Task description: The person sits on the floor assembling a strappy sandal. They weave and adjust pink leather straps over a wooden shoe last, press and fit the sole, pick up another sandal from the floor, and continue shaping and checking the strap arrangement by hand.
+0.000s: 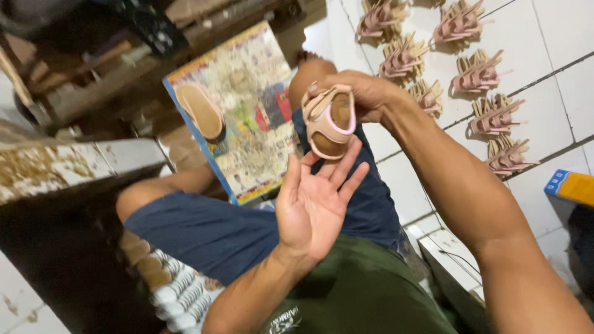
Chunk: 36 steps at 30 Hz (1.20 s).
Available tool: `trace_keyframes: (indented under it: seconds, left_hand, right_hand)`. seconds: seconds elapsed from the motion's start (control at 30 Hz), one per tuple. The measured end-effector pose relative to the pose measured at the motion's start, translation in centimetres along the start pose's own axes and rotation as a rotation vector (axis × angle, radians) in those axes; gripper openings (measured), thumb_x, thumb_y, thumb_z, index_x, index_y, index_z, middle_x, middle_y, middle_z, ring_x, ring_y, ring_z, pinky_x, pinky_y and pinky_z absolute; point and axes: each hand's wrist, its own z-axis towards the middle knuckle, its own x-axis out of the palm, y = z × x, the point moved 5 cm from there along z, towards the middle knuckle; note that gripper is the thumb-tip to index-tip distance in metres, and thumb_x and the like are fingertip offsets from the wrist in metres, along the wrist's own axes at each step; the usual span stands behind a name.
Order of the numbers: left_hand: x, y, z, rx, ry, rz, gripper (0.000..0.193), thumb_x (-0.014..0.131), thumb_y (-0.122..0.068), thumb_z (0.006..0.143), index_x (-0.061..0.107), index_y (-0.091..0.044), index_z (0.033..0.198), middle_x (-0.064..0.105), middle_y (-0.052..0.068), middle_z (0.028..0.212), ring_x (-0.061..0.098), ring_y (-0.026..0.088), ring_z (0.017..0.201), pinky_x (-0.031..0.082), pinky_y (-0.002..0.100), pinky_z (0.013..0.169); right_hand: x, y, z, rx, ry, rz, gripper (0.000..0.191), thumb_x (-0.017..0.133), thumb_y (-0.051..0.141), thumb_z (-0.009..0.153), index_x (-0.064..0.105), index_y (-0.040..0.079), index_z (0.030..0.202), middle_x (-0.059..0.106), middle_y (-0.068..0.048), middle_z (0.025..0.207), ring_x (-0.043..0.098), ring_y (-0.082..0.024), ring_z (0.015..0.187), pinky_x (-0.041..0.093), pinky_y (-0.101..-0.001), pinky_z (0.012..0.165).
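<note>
White tiled floor (557, 37), far right: pink strappy sandal uppers (476, 73) laid out in two rows. Colourful printed board (247, 124), blue-edged, leans across the person's knees, far left of centre; a tan sole (199, 110) lies on it. Orange-and-blue box (572, 185) at right edge. Stack of soles (176, 291) near left. Right hand (365, 96) grip closed on small pink sandal (328, 122), held centre-frame, long axis roughly near-far, tan insole facing camera. Left hand (315, 207) grip open, palm up, fingertips touching the sandal's near end.
</note>
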Motion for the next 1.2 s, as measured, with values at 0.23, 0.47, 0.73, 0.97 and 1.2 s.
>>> trace_keyframes:
  seconds: [0.23,0.47,0.73,0.97,1.2]
  left_hand:
    - [2.4,-0.2,0.2,-0.007,-0.006,0.009,0.049,0.039,-0.042,0.111,0.043,0.0,0.138,0.043,0.024,0.155,0.034,0.037,0.153,0.032,0.057,0.123]
    - [-0.3,0.1,0.4,-0.048,-0.107,0.112,0.057,0.038,-0.046,0.109,0.046,0.001,0.14,0.055,0.026,0.144,0.053,0.036,0.136,0.045,0.048,0.111]
    - [-4.5,1.4,1.7,-0.092,-0.163,0.191,0.061,0.041,-0.048,0.114,0.057,0.005,0.138,0.067,0.024,0.119,0.069,0.03,0.1,0.057,0.04,0.087]
    - [-3.3,-0.7,2.8,-0.104,0.13,0.151,0.029,0.057,-0.026,0.11,0.061,0.0,0.122,0.069,0.022,0.115,0.071,0.028,0.094,0.058,0.039,0.085]
    - [0.3,-5.7,6.0,0.629,0.533,1.846,0.03,0.087,-0.007,0.081,0.059,-0.004,0.089,0.064,0.019,0.135,0.067,0.033,0.121,0.056,0.04,0.1]
  right_hand:
    - [0.3,0.1,0.6,0.082,-0.004,0.089,0.029,0.073,0.025,0.089,0.072,0.0,0.103,0.077,-0.012,0.098,0.075,-0.018,0.086,0.064,-0.0321,0.08]
    - [2.5,4.2,-3.7,-0.052,-0.227,-0.472,0.041,0.076,0.036,0.086,0.077,-0.004,0.09,0.07,-0.009,0.074,0.062,-0.015,0.059,0.047,-0.029,0.049]
    - [9.3,8.4,-10.5,-0.311,-0.422,-1.129,0.042,0.076,0.045,0.077,0.078,0.004,0.086,0.074,-0.009,0.07,0.071,-0.016,0.06,0.056,-0.0304,0.056]
    - [9.9,9.0,-14.2,-0.608,-0.323,-1.062,0.038,0.082,0.035,0.083,0.074,0.009,0.109,0.077,-0.007,0.09,0.076,-0.019,0.079,0.061,-0.0336,0.072]
    - [7.6,7.6,-15.7,-0.891,-0.148,-1.262,0.067,0.083,0.026,0.084,0.058,0.003,0.141,0.063,-0.018,0.133,0.064,-0.029,0.12,0.055,-0.0398,0.096]
